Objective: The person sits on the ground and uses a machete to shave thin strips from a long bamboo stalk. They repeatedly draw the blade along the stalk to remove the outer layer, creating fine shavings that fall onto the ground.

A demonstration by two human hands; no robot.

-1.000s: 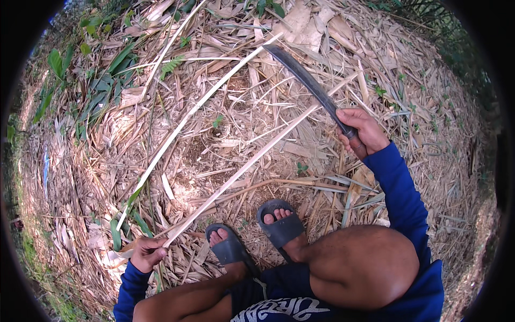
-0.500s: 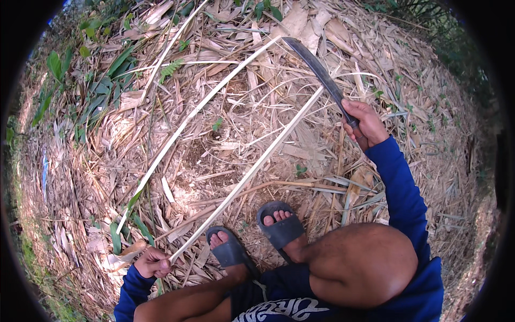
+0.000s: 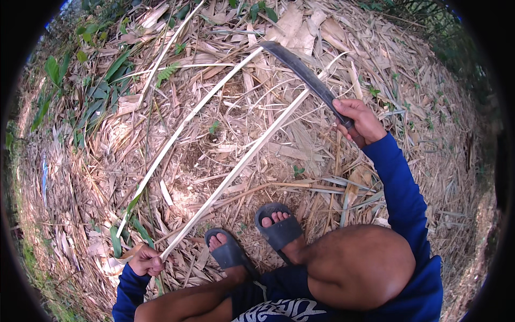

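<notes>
Left hand (image 3: 146,261): bare, blue sleeve (image 3: 130,290) at the wrist; closed, thumb and fingers pinching the near end of a long pale strip. Position: lower left, low beside the bent leg.

Right hand (image 3: 363,119): bare, matching blue sleeve; fingers wrapped about the brown handle (image 3: 358,138) of a long knife, thumb lying toward the blade. Position: right of centre, arm extended forward.

Held strip (image 3: 236,170): one, long, narrow, cream-coloured; runs slantwise from the left hand up and rightward, in front of the sandals, to the knife. A thin, pale, curved end shows beyond the blade.

Long knife (image 3: 292,63): one, dark blade, slightly curved, pointing up and to the left; crosses over the far part of the held strip. Whether the edge touches the strip cannot be told.

Second strip (image 3: 188,121): one, pale, left of the first; its upper end meets the knife tip in the view.

Third strip (image 3: 170,49): one, pale, thinner, upper left, well apart from both hands.

Sandals (image 3: 230,254): one pair, dark grey, open-toed, worn.

Ground (image 3: 434,161): covered with dry leaves and shavings; green leaves (image 3: 52,68) at upper left.
</notes>
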